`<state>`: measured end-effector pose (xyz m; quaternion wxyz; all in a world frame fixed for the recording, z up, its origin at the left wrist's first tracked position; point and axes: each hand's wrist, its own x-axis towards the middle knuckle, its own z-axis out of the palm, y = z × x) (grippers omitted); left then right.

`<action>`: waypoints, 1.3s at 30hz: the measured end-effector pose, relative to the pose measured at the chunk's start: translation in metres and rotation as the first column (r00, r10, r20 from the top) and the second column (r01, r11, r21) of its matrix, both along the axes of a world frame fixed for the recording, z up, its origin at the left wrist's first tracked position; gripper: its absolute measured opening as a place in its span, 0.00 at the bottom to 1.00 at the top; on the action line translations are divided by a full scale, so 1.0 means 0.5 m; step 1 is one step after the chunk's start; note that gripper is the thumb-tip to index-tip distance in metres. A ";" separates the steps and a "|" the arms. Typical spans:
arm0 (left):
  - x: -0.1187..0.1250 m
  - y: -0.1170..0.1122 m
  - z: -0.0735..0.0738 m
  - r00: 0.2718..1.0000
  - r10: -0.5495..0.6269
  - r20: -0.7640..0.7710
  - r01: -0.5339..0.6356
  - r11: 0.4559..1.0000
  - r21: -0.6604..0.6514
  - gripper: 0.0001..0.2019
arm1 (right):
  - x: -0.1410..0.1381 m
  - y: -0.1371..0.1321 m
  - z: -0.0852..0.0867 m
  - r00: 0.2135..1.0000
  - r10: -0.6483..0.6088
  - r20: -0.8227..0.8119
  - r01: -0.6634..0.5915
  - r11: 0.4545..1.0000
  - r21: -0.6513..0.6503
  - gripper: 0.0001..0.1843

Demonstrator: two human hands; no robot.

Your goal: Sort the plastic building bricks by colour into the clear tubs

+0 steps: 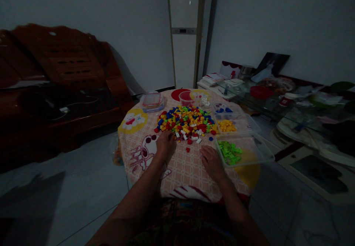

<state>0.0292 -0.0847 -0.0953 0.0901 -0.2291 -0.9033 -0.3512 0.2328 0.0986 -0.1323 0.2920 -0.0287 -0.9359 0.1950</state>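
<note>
A heap of mixed toy building bricks in red, blue, yellow, green and white lies mid-table. At its front left edge is my left hand, fingers curled and pressed together; what they hold, if anything, is hidden. My right hand rests on the tablecloth, empty, with its fingers loosely stretched out. Beside it stands a clear plastic box with green bricks. Behind that, other clear boxes contain yellow bricks and a few blue bricks. One red brick lies apart between my hands.
Stacked clear containers sit at the back left of the round table. A round clear tub and white bricks are at the back. A wooden bench stands left, a cluttered glass-topped table right.
</note>
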 end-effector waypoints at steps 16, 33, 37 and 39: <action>0.015 0.010 0.017 0.992 0.038 0.117 -0.080 0.922 0.378 0.12 | -0.003 0.001 -0.007 1.000 0.003 -0.024 -0.003 1.000 -0.006 0.18; 0.115 0.375 0.084 0.770 -0.630 0.098 0.455 0.651 0.608 0.23 | -0.006 0.008 -0.014 1.000 0.013 -0.002 -0.013 1.000 0.004 0.24; 0.125 0.347 0.083 0.768 -0.640 0.016 0.509 0.625 0.592 0.27 | -0.006 0.007 -0.014 1.000 0.016 0.010 -0.016 1.000 0.013 0.23; 0.114 0.304 0.079 0.817 -0.577 -0.009 0.496 0.694 0.521 0.24 | -0.006 0.005 -0.010 1.000 0.020 0.010 -0.020 1.000 0.012 0.21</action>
